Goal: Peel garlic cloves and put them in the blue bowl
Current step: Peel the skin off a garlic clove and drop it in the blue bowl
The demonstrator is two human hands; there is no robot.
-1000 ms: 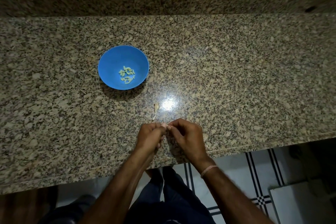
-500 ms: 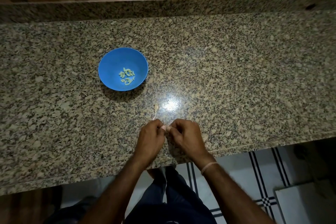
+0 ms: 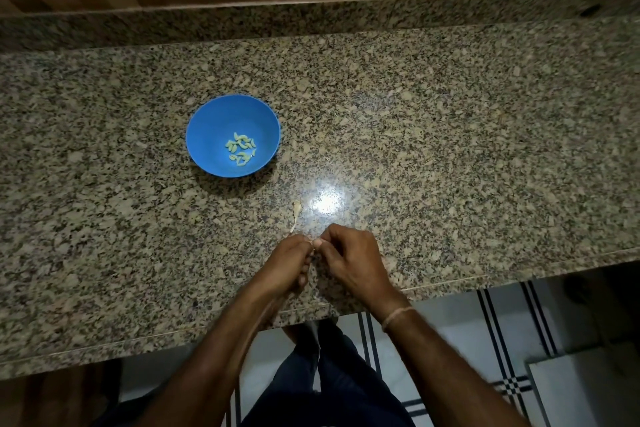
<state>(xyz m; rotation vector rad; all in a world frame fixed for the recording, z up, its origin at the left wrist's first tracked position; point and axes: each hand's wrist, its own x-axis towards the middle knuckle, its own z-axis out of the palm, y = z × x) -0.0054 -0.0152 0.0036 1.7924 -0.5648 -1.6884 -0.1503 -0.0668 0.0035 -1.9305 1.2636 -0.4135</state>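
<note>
Speckled grey-and-tan granite countertop [image 3: 450,149] fills the view, with a wooden wall behind it and tiled floor below its near edge. At the near edge, the left hand [image 3: 285,265] and right hand [image 3: 353,262] meet fingertip to fingertip, both curled tight and pinching a small pale garlic clove [image 3: 314,243] between them; only a sliver of it shows, so how much skin remains cannot be told. Just beyond the fingertips lies a dry, papery garlic stem scrap [image 3: 296,215] on the stone, beside a bright light reflection. Farther out and to the left of the fingers sits the round blue plastic bowl [image 3: 207,135], holding a small cluster of peeled pale-green cloves [image 3: 240,148]. A thin band circles the right wrist.
</note>
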